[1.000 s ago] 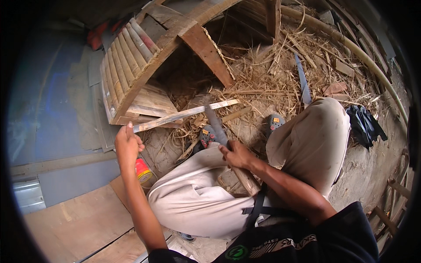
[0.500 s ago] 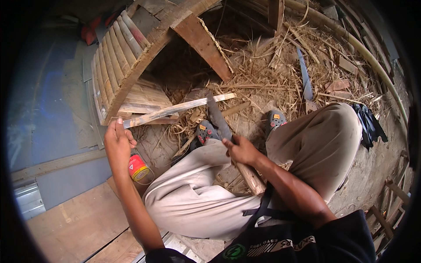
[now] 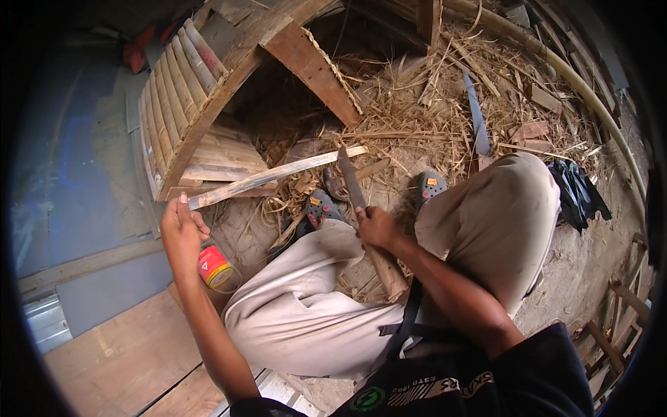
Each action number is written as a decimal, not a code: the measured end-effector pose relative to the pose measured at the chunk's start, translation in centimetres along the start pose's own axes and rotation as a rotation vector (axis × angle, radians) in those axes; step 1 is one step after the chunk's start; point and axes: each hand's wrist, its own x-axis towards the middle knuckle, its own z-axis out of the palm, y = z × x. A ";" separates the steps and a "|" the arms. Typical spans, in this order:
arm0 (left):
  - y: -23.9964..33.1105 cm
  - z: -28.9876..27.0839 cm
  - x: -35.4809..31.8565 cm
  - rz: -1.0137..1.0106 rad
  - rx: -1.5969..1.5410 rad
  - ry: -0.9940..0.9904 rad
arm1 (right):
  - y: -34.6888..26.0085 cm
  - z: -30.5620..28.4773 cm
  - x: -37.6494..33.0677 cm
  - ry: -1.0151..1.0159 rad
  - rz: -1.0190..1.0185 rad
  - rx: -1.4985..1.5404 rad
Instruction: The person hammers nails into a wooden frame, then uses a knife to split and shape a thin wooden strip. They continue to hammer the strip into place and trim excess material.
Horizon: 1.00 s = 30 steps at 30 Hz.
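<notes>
A long, pale bamboo strip (image 3: 278,172) slants up to the right in front of me. My left hand (image 3: 183,233) is closed on its near left end, the thumb along the end. The right hand (image 3: 379,228) grips a machete by its thick wooden handle (image 3: 389,271), which reaches back toward my lap. Its dark blade (image 3: 352,182) points away from me, and its tip meets the strip close to the far right end. I cannot tell whether the edge is cutting in.
A curved frame of bamboo slats (image 3: 174,104) stands ahead left. Shavings (image 3: 417,118) litter the ground around a handsaw (image 3: 476,115). Beside my left forearm is a container with a red and yellow label (image 3: 214,266). A black plastic bag (image 3: 580,194) lies right of my knee.
The machete blade has shifted rightward along the strip toward its far end and shows a narrower side. My left hand keeps its hold on the strip. The view has moved slightly.
</notes>
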 end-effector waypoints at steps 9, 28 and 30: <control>-1.6 -0.5 0.6 -0.031 -0.036 -0.037 | -1.0 -0.5 0.1 0.081 -0.046 -0.065; -1.4 0.0 0.8 0.008 0.098 0.076 | 0.0 1.6 -2.4 -0.161 -0.422 -0.318; -1.5 -0.2 0.5 -0.063 0.084 0.049 | -0.3 1.5 -2.5 -0.165 -0.359 -0.285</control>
